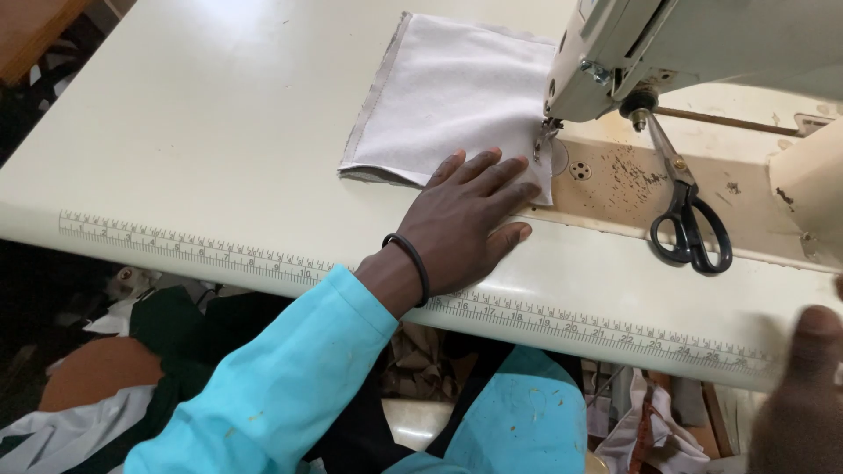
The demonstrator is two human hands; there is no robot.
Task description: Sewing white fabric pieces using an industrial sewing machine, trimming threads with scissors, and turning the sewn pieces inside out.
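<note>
My left hand (465, 219) lies flat, fingers spread, on the near edge of a folded white cloth (448, 96) on the cream sewing table (202, 132). The cloth's right edge sits under the presser foot and needle (544, 136) of a cream sewing machine (702, 44). A dark band circles my left wrist, and the sleeve is light blue. My right hand (803, 386) is blurred at the lower right corner, close to the table's front edge, and I cannot tell if it holds anything.
Black-handled scissors (689, 219) lie on the machine bed right of the needle. A printed ruler strip (263, 259) runs along the table's front edge. Fabric scraps and dark cloth (132, 351) lie below the table.
</note>
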